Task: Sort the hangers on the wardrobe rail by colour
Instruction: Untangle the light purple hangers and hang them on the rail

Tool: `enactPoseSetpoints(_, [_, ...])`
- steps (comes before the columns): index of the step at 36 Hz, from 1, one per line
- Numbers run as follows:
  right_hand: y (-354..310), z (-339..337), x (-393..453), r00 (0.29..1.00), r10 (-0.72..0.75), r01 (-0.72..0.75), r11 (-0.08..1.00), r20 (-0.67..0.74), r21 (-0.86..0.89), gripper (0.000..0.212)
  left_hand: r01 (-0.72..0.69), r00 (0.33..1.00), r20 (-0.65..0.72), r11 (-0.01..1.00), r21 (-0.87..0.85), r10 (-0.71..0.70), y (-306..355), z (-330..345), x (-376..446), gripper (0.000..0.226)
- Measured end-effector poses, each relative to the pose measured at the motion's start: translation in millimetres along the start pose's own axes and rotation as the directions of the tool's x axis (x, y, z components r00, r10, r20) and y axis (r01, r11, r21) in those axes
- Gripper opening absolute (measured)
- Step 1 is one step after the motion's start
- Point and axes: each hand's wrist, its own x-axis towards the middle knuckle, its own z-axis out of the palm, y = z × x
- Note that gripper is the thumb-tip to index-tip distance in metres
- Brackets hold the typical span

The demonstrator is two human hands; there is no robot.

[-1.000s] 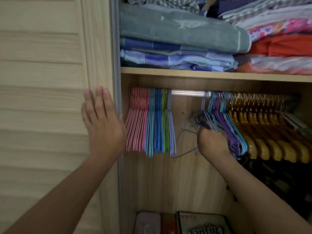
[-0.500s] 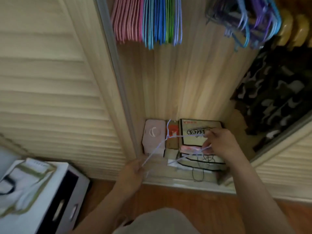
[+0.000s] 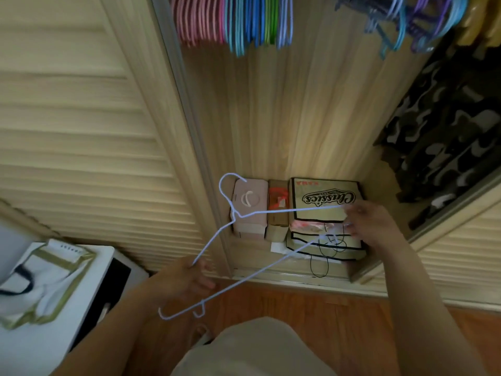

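Note:
A thin pale lilac wire hanger (image 3: pixel 271 211) is held low in front of the wardrobe floor, its hook pointing up left. My left hand (image 3: pixel 187 280) pinches one arm of it near the shoulder. My right hand (image 3: pixel 371 223) grips the opposite end, over the boxes. At the top edge hang sorted hangers (image 3: pixel 233 23) in pink, light blue, blue, green and lilac bands. A mixed bunch of blue and purple hangers (image 3: pixel 412 25) hangs further right, with yellow wooden hangers (image 3: pixel 477 25) beside it. The rail is out of view.
Boxes stand on the wardrobe floor: a pink one (image 3: pixel 248 210), a brown one (image 3: pixel 278 210) and a "Classics" box (image 3: pixel 325 196). A louvred door (image 3: pixel 81 131) is at the left, a camouflage garment (image 3: pixel 447 126) at the right, a white unit with a bag (image 3: pixel 40 289) at the lower left.
My view dropped from the rail to the wardrobe floor. My left hand left the door, and both hands now hold the lilac hanger, raised a little and spread wider than half a second ago.

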Motion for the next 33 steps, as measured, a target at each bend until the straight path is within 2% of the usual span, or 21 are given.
enactPoseSetpoints(2, [4.0, 5.8, 3.5, 0.996, -0.026, 0.010, 0.982, -0.086, -0.191, 0.033, 0.009, 0.997, 0.082, 1.000, 0.015, -0.010, 12.8, 4.0, -9.6, 0.037])
enactPoseSetpoints(4, [1.6, 10.6, 0.8, 0.997, -0.053, 0.040, 0.978, -0.058, -0.203, 0.028, -0.018, 0.991, 0.128, 0.997, -0.076, 0.028, 25.9, 12.3, -13.0, 0.039])
enactPoseSetpoints(6, [-6.8, 16.8, -7.5, 0.997, -0.065, 0.071, 0.988, 0.044, -0.138, 0.016, -0.056, 0.994, 0.081, 0.982, -0.179, 0.071, 38.3, 23.5, -11.5, 0.023])
enactPoseSetpoints(8, [-15.6, 23.9, -18.3, 0.982, -0.050, 0.051, 0.999, 0.185, -0.003, 0.009, -0.067, 0.997, 0.014, 0.967, -0.246, 0.073, 49.4, 36.5, -6.4, 0.022])
enactPoseSetpoints(13, [-38.0, 41.3, -52.6, 0.851, -0.138, 0.083, 0.988, 0.507, 0.128, 0.026, -0.034, 0.996, 0.058, 0.913, -0.406, 0.063, 76.8, 69.5, -0.7, 0.028])
enactPoseSetpoints(16, [-49.4, 53.2, -74.8, 0.766, -0.169, 0.089, 0.983, 0.620, 0.159, 0.034, -0.031, 0.992, 0.094, 0.890, -0.454, 0.082, 87.7, 78.7, 0.2, 0.021])
enactPoseSetpoints(19, [-52.0, 62.8, -88.1, 0.728, -0.170, 0.120, 0.985, 0.664, 0.121, 0.037, -0.042, 0.984, 0.125, 0.854, -0.519, 0.125, 94.8, 86.0, -1.2, 0.017])
enactPoseSetpoints(21, [-50.0, 65.2, -92.3, 0.724, -0.160, 0.128, 0.987, 0.671, 0.097, 0.039, -0.057, 0.986, 0.103, 0.840, -0.539, 0.133, 98.9, 90.1, -2.3, 0.023])
enactPoseSetpoints(23, [-48.7, 64.7, -94.5, 0.727, -0.149, 0.118, 0.989, 0.670, 0.092, 0.038, -0.052, 0.989, 0.089, 0.841, -0.538, 0.118, 102.5, 92.5, -1.1, 0.031])
enactPoseSetpoints(30, [-52.6, 60.9, -95.3, 0.718, -0.142, 0.169, 0.985, 0.681, 0.027, 0.049, -0.055, 0.987, 0.103, 0.866, -0.498, 0.122, 110.1, 105.8, -0.9, 0.034])
enactPoseSetpoints(33, [-55.0, 64.9, -92.6, 0.748, -0.177, 0.225, 0.974, 0.640, 0.006, 0.025, -0.083, 0.974, 0.143, 0.861, -0.502, 0.178, 116.5, 111.3, -9.9, 0.036])
